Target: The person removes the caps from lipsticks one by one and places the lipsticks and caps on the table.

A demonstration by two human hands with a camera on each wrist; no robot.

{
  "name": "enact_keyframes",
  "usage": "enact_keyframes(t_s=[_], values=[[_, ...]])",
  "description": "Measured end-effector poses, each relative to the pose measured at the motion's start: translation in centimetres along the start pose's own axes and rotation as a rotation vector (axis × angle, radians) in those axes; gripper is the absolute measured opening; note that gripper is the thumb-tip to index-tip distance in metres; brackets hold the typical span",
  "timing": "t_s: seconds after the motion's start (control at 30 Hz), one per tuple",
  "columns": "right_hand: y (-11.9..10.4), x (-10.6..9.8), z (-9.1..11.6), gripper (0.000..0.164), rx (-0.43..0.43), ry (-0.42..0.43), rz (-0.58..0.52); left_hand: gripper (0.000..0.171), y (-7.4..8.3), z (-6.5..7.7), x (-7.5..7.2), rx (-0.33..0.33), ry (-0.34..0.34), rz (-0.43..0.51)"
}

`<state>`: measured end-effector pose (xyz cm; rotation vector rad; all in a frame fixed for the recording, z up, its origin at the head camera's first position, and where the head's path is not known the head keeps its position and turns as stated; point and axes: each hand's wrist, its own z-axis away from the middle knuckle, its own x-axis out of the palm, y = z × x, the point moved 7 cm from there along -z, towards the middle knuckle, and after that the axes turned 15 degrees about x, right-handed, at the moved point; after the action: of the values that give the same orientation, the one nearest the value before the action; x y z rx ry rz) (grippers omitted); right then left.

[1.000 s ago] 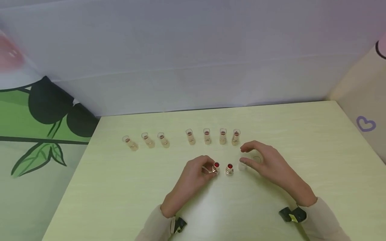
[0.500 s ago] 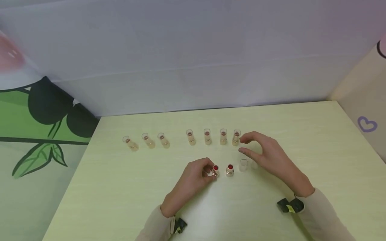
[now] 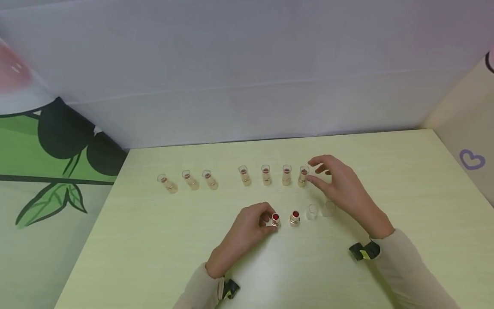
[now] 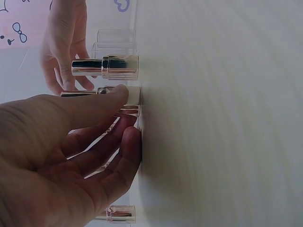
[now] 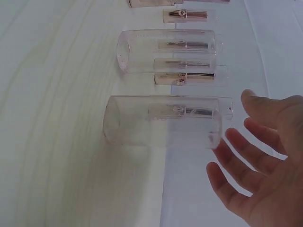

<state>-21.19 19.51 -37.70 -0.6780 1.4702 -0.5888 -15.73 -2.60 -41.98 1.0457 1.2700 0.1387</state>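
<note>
My left hand [image 3: 251,223] pinches an uncapped lipstick [image 3: 275,220] with a gold tube and red tip, standing upright on the table. In the left wrist view the thumb lies across its base [image 4: 135,96], with fingers curled on the other side. A second uncapped lipstick [image 3: 295,219] stands just right of it. Two clear caps [image 3: 311,213] stand further right. My right hand [image 3: 339,184] has thumb and fingers spread beside the rightmost capped lipstick [image 3: 302,178] of the back row, the thumb tip right at it. In the right wrist view, nothing lies between those fingers.
Three more capped lipsticks [image 3: 266,176] stand leftward in that back row. Beyond a gap, another three capped lipsticks [image 3: 191,180] stand at the left. A white covering [image 3: 247,116] rises behind the table [image 3: 154,249], and a painted panel [image 3: 58,206] is on the left.
My right hand has moved back and away from the clear caps to the rightmost back-row lipstick, uncovering both caps. The left hand stays on its lipstick with hardly any shift.
</note>
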Motion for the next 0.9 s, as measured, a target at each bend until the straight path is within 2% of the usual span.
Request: enact_keyframes(t_s=[0.17,0.3,0.6,0.9], values=[[0.3,0.7,-0.7,0.044,0.048,-0.069,0.015,0.021,0.0,0.0,0.1,0.001,-0.002,-0.002],[0.5,1.1,-1.0,0.043,0.063,-0.088,0.033,0.021,0.0,-0.1,0.1,0.002,-0.003,-0.001],[1.0,1.6,-1.3,0.030,0.093,-0.075,0.047,0.021,0.1,-0.1,0.1,0.003,-0.010,-0.005],[1.0,1.3,-1.2,0.025,0.082,-0.009,0.007,0.026,0.1,-0.1,0.0,0.017,-0.025,-0.008]])
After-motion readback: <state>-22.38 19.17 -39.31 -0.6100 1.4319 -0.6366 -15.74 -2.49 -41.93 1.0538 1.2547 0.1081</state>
